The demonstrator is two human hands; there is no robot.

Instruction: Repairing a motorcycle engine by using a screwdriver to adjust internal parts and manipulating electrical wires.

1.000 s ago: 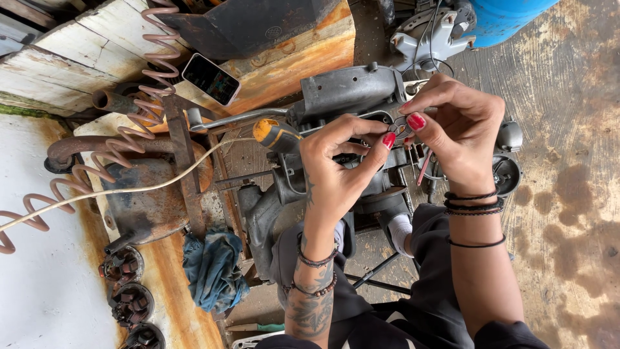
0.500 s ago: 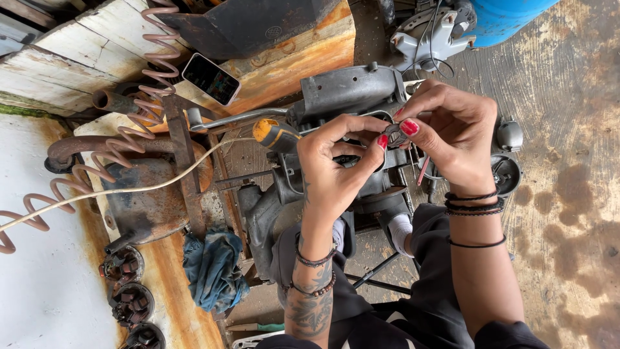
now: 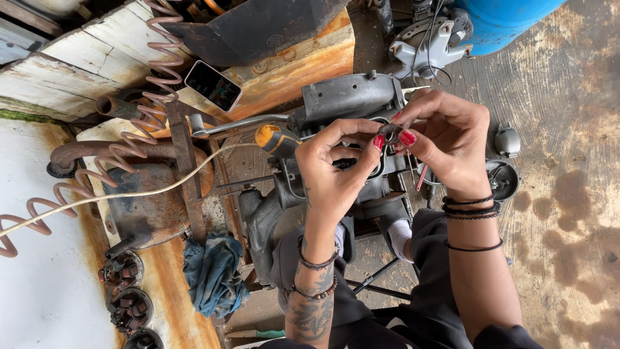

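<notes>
My left hand (image 3: 336,171) and my right hand (image 3: 445,139) meet fingertip to fingertip over a grey metal machine housing (image 3: 345,97). Between the tips of both hands sits a small dark metal ring-like part (image 3: 389,132); both hands pinch it. A screwdriver with a yellow and black handle (image 3: 274,140) lies just left of my left hand, on the machine. Thin wires run under my fingers. The lower part of the machine is hidden behind my hands and forearms.
A phone (image 3: 213,85) lies on rusty orange sheet metal. A coiled pink hose (image 3: 116,155) and a white cable (image 3: 116,194) cross a rusty motor (image 3: 152,207) at left. A blue rag (image 3: 213,274) lies below it. A blue drum (image 3: 504,19) stands at top right.
Both hands stay over the machine; the fingers have shifted slightly around the small part, with my left fingertips drawn closer to my right hand.
</notes>
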